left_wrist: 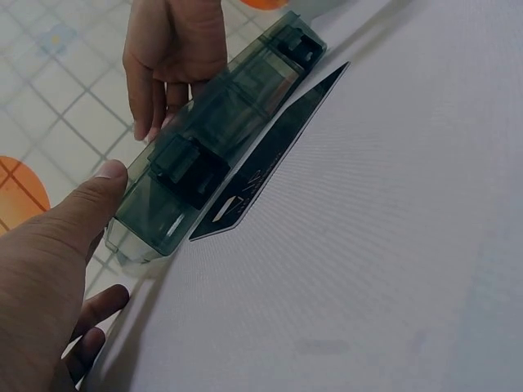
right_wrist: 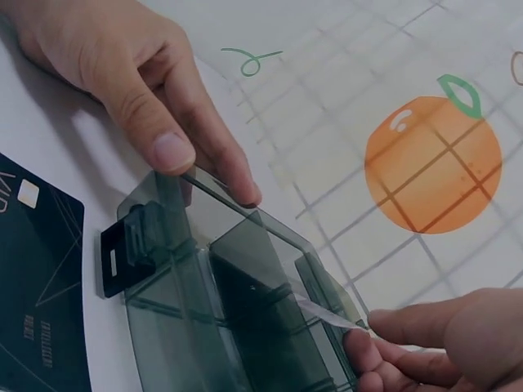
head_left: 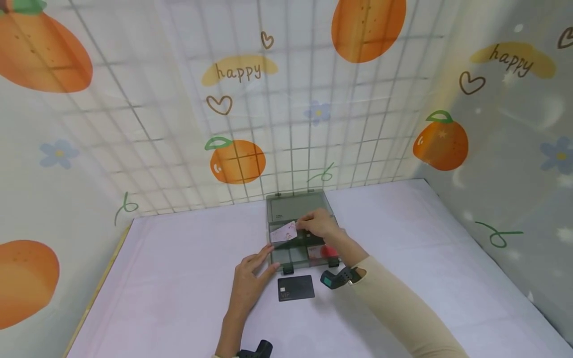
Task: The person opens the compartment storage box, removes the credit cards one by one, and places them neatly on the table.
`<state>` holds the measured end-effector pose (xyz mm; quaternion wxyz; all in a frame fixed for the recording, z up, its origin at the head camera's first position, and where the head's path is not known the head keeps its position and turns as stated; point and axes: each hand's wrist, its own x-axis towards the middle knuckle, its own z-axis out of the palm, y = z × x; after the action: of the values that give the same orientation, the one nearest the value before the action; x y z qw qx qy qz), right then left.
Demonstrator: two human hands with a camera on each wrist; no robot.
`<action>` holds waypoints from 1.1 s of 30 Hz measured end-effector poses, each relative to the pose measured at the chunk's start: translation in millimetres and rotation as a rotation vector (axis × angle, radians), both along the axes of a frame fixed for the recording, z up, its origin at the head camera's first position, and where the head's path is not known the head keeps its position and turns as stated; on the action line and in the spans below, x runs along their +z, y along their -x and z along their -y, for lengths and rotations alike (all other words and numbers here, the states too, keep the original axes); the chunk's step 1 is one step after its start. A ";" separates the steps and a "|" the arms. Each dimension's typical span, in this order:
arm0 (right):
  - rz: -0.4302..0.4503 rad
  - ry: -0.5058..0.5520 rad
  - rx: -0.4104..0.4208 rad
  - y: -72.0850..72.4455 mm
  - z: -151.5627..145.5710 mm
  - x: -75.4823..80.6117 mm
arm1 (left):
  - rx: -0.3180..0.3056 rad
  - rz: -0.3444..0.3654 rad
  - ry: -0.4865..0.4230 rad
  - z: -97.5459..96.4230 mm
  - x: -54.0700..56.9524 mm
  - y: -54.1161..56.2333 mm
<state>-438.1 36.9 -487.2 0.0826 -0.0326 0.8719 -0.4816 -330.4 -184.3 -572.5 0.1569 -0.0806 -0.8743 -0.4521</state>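
Observation:
A translucent dark green compartment box (head_left: 281, 255) lies with its lid (head_left: 297, 205) swung back. My left hand (head_left: 251, 278) grips its near left corner, thumb at the front and forefinger along the left side. In the right wrist view the left thumb (right_wrist: 173, 153) lies right at the rim. My right hand (head_left: 319, 223) reaches over the box and pinches a small white-and-pink card (head_left: 284, 232) by its right edge, tilted over the back left compartment. A red-and-pink card (head_left: 323, 251) lies in the front right compartment. A black VIP card (head_left: 296, 288) lies in front of the box.
The box stands on a white-covered table (head_left: 179, 278), near its back edge. A translucent curtain (head_left: 286, 124) printed with oranges hangs behind, over a wire grid. Two black latches (head_left: 288, 269) line the box's front. Black bands are on both wrists.

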 end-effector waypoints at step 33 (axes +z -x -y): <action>-0.082 -0.049 -0.012 -37.5 -49.7 45.2 | -0.021 0.004 -0.010 1.1 1.4 -0.4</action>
<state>-400.6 86.6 -442.0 0.0447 -0.0449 0.8863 -0.4587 -330.0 -185.3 -571.1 0.1508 -0.0878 -0.8716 -0.4581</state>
